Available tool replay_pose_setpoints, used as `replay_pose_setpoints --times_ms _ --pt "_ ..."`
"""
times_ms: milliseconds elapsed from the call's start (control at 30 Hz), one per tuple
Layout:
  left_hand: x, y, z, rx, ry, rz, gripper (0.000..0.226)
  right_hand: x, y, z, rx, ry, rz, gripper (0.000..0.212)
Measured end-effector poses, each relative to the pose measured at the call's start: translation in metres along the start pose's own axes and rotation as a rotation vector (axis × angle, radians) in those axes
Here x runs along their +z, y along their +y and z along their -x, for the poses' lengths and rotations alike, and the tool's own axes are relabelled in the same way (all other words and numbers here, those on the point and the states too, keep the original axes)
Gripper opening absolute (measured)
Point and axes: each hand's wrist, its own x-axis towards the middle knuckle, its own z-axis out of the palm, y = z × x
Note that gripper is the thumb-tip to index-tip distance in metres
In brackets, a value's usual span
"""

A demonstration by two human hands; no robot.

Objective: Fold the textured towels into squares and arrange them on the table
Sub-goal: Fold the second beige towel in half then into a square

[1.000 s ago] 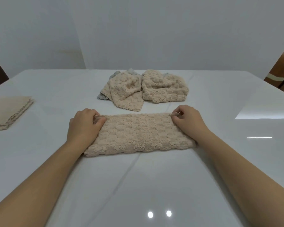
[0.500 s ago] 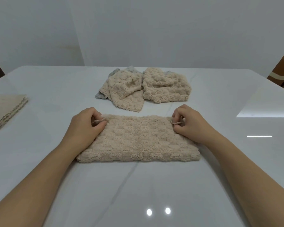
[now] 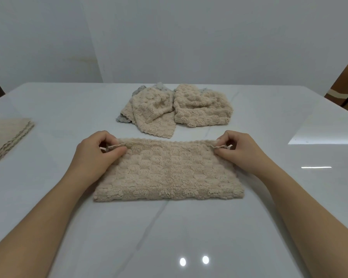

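I'm watching one folded beige towel (image 3: 169, 171) lying on the table (image 3: 189, 227), my left hand (image 3: 96, 155) and right hand (image 3: 242, 151) each pinching a far corner. Behind, two crumpled beige towels (image 3: 201, 111) are hiding most of a grey towel (image 3: 122, 117); one folded stack (image 3: 6, 135) is running off-frame left.

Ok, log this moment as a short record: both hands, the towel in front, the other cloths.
towel: beige, folded into a long rectangle, flat on the table
left hand: pinches its far left corner
right hand: pinches its far right corner
pile: crumpled beige and grey towels, behind it
stack: folded beige cloths, left edge of table
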Motion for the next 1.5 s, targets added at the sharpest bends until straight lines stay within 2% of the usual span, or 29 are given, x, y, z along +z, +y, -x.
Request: replay_pose_setpoints --times_ms 100,367,500,633,667,767,800,933,1067,1133,1167,1233,1300,1433,1500 --pt "-0.004 -0.003 -0.001 -0.018 -0.002 0.112 0.020 -0.003 -0.002 0.002 0.031 0.022 -0.140 0.016" --pt "-0.015 0.006 -0.002 0.002 0.029 0.210 0.030 -0.010 -0.003 0.004 0.086 0.001 -0.512 0.016" --pt "-0.017 0.006 -0.002 0.003 -0.028 0.251 0.034 -0.013 -0.002 0.002 0.080 -0.020 -0.666 0.034" --pt "-0.013 0.011 0.000 -0.054 -0.071 0.305 0.010 -0.012 0.002 0.000 0.097 0.005 -0.674 0.060" --pt "-0.013 0.011 0.001 -0.073 -0.070 0.348 0.013 -0.012 0.001 0.000 0.112 0.008 -0.661 0.056" --pt "-0.011 0.013 0.001 -0.122 -0.046 0.468 0.013 -0.012 -0.002 0.002 0.127 0.010 -0.625 0.015" --pt "-0.008 0.013 0.002 -0.121 -0.037 0.479 0.017 -0.011 -0.003 0.002 0.121 0.034 -0.614 0.008" --pt "0.002 0.017 0.006 -0.131 0.023 0.447 0.029 -0.006 -0.016 0.007 0.148 0.032 -0.623 0.016" --pt "0.000 0.019 0.006 -0.216 0.051 0.471 0.038 -0.013 -0.030 0.014 0.228 0.020 -0.663 0.018" --pt "0.002 0.019 0.007 -0.236 0.056 0.363 0.039 -0.011 -0.028 0.014 0.255 0.053 -0.575 0.018" --pt "0.005 0.016 0.006 -0.209 0.071 0.193 0.038 -0.007 -0.024 0.012 0.242 0.094 -0.415 0.019" --pt "0.010 0.009 0.002 -0.102 0.117 -0.269 0.036 0.000 -0.010 0.004 0.156 0.181 0.054 0.021" --pt "0.016 0.002 -0.002 -0.032 0.163 -0.549 0.034 0.007 -0.001 -0.005 0.088 0.201 0.339 0.020" --pt "0.023 0.000 -0.010 -0.031 0.195 -0.661 0.029 0.015 0.010 -0.016 0.089 0.205 0.484 0.019" --pt "0.023 0.006 -0.012 0.016 0.220 -0.681 0.031 0.018 0.013 -0.017 0.100 0.238 0.500 0.025"
